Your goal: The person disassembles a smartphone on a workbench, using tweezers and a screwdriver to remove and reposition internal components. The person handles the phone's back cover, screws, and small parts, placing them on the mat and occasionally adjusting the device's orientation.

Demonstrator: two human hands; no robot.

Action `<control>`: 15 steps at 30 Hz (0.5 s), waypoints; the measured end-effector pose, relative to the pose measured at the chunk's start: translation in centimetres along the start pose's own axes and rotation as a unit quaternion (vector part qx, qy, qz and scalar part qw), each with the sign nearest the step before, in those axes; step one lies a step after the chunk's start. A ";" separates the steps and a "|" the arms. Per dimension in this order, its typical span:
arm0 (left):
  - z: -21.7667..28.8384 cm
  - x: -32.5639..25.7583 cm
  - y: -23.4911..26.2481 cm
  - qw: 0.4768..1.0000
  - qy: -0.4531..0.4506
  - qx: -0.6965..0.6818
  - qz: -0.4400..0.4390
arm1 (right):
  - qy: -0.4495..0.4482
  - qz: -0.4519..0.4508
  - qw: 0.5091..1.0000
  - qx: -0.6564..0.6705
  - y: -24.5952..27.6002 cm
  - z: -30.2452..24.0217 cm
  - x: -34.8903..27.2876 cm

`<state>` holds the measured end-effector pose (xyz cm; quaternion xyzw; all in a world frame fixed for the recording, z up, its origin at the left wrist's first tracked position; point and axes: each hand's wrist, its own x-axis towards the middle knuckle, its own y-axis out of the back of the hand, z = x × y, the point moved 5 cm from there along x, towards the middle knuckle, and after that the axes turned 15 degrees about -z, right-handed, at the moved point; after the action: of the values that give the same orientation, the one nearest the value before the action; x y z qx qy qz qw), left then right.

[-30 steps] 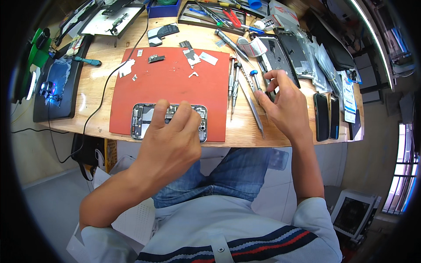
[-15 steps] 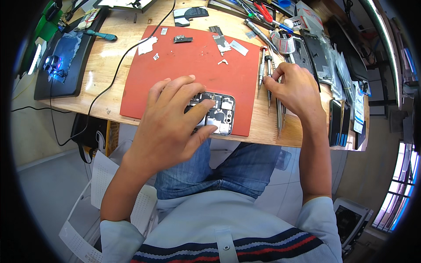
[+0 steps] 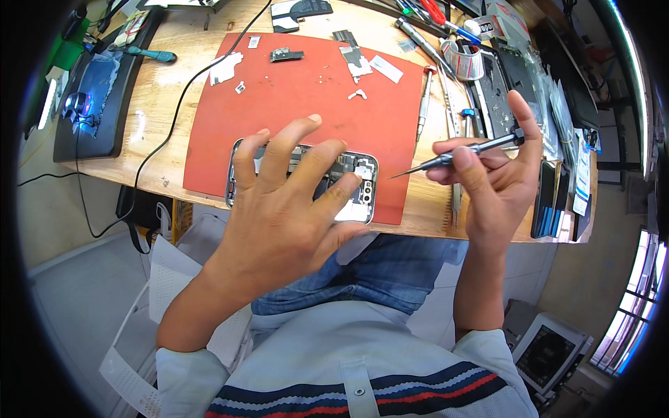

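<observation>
An opened smartphone (image 3: 362, 212) lies face-down near the front edge of the red mat, its circuit parts and two camera lenses showing. Spread across it is my left hand (image 3: 282, 202), with the fingertips over the far side and the thumb by the near edge; part of the phone is hidden below. To the right, my right hand (image 3: 491, 181) holds a dark precision screwdriver (image 3: 500, 142) between thumb and fingers, index finger raised at the handle's end. Its thin tip points left, just short of the phone and apart from it.
The red mat (image 3: 293, 104) bears a small dark module (image 3: 286, 55), a metal shield plate (image 3: 226, 68) and a bracket with foil (image 3: 357, 61). More screwdrivers (image 3: 424, 104) and tweezers (image 3: 456, 202) lie right of it. A black cable (image 3: 182, 115) crosses the left side.
My right hand has picked up the dark screwdriver from the row of tools and turned it tip-left towards the phone. My left hand remains over the phone.
</observation>
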<state>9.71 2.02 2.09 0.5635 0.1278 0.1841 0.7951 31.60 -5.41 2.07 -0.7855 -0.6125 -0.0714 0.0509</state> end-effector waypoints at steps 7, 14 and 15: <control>-0.6 0.2 0.3 0.998 0.014 -0.053 0.008 | 0.032 -0.037 0.999 0.023 -1.8 1.6 0.1; -0.6 0.5 0.4 0.997 0.021 -0.061 0.034 | 0.050 -0.025 0.998 0.022 -1.1 2.1 0.0; -0.6 0.6 0.5 0.997 0.023 -0.059 0.039 | 0.052 -0.026 0.998 0.029 -1.0 2.1 0.0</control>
<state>9.98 2.92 2.33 0.5155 0.1129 0.2354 0.8161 30.73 -4.83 0.00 -0.7629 -0.6308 -0.0960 0.1037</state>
